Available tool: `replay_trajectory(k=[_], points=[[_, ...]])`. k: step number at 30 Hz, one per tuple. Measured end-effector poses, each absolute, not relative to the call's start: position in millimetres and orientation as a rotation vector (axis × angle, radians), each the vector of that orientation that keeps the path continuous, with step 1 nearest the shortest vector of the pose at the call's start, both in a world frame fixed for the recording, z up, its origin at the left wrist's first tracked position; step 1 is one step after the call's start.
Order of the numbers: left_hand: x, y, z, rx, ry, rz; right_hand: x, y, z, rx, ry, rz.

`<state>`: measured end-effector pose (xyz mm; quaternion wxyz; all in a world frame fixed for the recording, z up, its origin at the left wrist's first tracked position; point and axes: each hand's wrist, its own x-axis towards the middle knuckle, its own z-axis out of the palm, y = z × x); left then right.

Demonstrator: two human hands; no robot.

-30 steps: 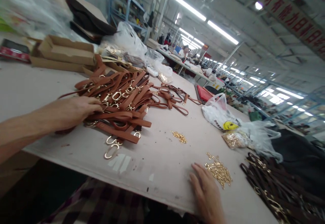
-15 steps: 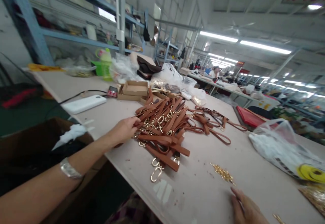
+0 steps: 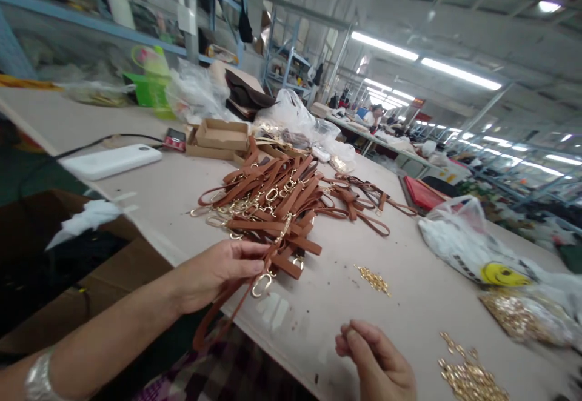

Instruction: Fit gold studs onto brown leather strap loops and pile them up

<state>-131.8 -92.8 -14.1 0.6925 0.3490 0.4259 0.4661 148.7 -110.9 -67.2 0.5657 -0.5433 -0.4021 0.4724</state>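
Pinched in my left hand (image 3: 227,271) is a brown leather strap (image 3: 213,319); its loop hangs past the table's front edge. A gold snap hook (image 3: 262,285) dangles from it just below my fingertips. Right behind lies a heap of similar brown straps (image 3: 273,192) with gold hooks and rings. My right hand (image 3: 377,358) is over the table near the front, thumb and fingers pressed together; whatever may be between them is hidden. Beyond it is a small pile of gold metal pieces (image 3: 373,280), and a larger pile of gold pieces (image 3: 473,374) sits to its right.
At the left are a white power bank-like block (image 3: 113,162) with a cable and cardboard trays (image 3: 222,133). Plastic bags (image 3: 291,113) stand behind the heap. On the right lie a white bag with a yellow smiley (image 3: 464,243) and a bag of gold pieces (image 3: 522,313).
My left hand has drawn a strap from the heap's left side toward the front edge. My right hand has moved left and its fingers have closed. The view has turned right.
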Motion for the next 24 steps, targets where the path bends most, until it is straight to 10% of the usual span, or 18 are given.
replay_trajectory(k=[24], points=[[-27.2,-119.4,-40.9,1.303,0.936,0.788,138.8,-129.9,-58.6,-1.172,-1.312,1.271]])
